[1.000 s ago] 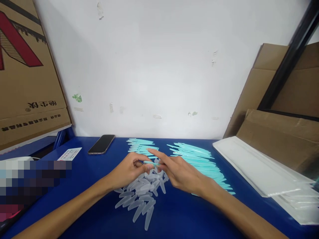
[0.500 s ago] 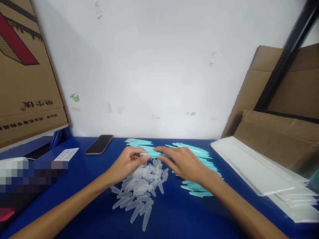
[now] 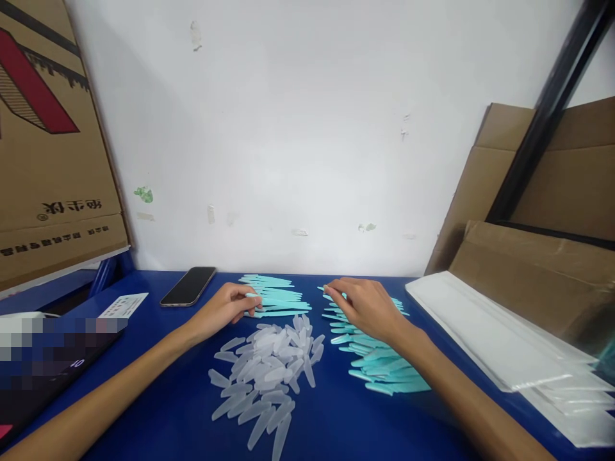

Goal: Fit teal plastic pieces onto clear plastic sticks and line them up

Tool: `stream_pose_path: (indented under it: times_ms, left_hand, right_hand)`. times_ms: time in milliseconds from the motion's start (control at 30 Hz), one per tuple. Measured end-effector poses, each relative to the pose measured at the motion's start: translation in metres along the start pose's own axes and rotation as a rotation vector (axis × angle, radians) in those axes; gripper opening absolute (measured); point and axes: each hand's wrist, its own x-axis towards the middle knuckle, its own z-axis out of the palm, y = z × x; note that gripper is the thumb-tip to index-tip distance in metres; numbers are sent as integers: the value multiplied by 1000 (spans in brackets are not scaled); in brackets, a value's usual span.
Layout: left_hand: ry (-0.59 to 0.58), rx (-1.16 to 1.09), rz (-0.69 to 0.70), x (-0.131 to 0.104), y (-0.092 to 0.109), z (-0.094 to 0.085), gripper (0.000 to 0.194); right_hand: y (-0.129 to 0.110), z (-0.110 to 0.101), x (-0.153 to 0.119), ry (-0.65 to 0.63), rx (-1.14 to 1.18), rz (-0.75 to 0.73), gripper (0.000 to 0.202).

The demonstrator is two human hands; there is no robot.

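My left hand (image 3: 230, 307) is closed, thumb and fingers pinching the near end of a slim turquoise plastic stick (image 3: 278, 302) at the left pile. More such sticks lie side by side in that left pile (image 3: 266, 280), pointing left to right. Over the right pile of turquoise sticks (image 3: 379, 358), my right hand (image 3: 368, 307) has thumb and fingertips pressed together at a stick's narrow tip (image 3: 320, 288); the palm hides the rest of that stick. Between the forearms is a loose heap of translucent, frosted plastic sleeves (image 3: 271, 362).
A phone (image 3: 189, 286) and a printed card (image 3: 123, 306) lie on the blue table (image 3: 173, 397) at the left. White plastic-wrapped packs (image 3: 500, 333) are stacked at the right, beside brown cardboard (image 3: 538, 269). A large carton (image 3: 52, 173) stands at the left, the white wall (image 3: 298, 128) behind.
My hands were together above the sleeves, both at a turquoise stick. They have parted: the left moved left onto the left pile, the right moved right over the right pile.
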Motion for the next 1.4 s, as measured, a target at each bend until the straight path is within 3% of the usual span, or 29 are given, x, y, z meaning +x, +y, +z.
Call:
stream_pose_path:
  times_ms: [467,767,1067,1400]
  left_hand:
    - [-20,164,-125,1,-6,-2,36]
    - [34,648,62,-3,2,1,41]
    - [47,777,99,-7,6,-3,28]
    - [5,781,100,-9,11,-1,31]
  right_hand:
    - [-1,1,-1,11,26,-58,41]
    - [-2,1,-1,-13,22,-56,42]
    - [8,4,0,-125,-70,-49,26]
    - [17,18,-2,-256,-114,-133,12]
